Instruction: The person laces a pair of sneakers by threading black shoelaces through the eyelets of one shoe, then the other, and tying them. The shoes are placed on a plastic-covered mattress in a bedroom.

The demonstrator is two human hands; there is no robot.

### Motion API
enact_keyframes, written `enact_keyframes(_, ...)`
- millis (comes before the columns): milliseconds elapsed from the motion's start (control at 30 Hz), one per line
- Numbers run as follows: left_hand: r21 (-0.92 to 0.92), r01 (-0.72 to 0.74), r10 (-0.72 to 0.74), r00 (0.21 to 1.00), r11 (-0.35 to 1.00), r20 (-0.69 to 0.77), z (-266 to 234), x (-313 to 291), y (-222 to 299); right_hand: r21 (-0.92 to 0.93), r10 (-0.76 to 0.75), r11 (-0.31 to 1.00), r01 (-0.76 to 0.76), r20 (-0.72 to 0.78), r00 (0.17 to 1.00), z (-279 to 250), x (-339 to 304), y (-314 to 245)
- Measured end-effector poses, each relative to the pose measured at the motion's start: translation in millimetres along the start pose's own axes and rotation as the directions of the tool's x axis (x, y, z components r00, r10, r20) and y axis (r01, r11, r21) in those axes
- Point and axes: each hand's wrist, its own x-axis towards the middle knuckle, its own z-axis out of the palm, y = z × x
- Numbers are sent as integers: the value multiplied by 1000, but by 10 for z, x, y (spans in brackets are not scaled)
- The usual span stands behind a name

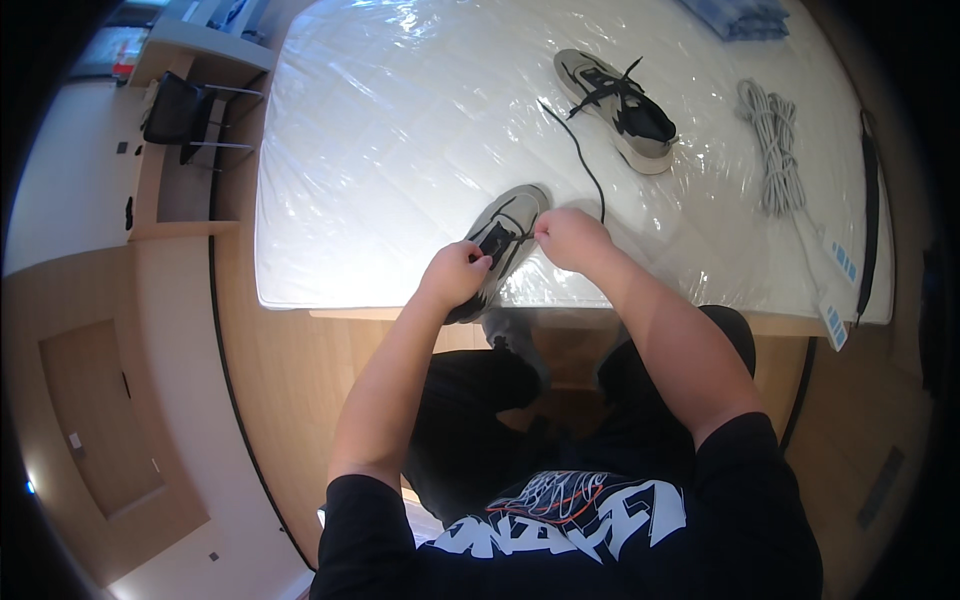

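A grey sneaker (pixel 514 208) with black trim rests near the front edge of the plastic-covered mattress (pixel 370 160), its toe pointing away from me. My left hand (pixel 457 273) is closed at the tongue and collar on the sneaker's left side; its fingertips are partly hidden. Beside the right side of the same sneaker, my right hand (pixel 573 240) pinches a dark shoelace (pixel 588 165). The lace's loose end trails away over the plastic. Farther off to the right lies the matching sneaker (pixel 640 130), its black laces tied in a bow.
A bundled grey cable (pixel 772 150) with a white power strip (pixel 836 262) lies on the mattress at right, beside a black strap (pixel 868 215). Folded blue cloth (pixel 738 15) sits at the far edge. A black chair (pixel 172 108) stands by a desk at left.
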Motion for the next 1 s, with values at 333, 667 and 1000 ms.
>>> enact_keyframes(333, -231, 45, -2, 983, 972, 182, -1, 171, -257, -55, 37, 998, -34, 51, 998, -32, -35, -111)
enact_keyframes(667, 6, -154, 153, 985, 988, 75, 276, 182, -306, -224, -445, 876, 428, -30, 895, 203, 100, 45)
enact_keyframes(1000, 327, -228, 236, 972, 917, 15, 199, 40, -54, 15, -303, 953, 302, 26, 953, 42, 171, 33)
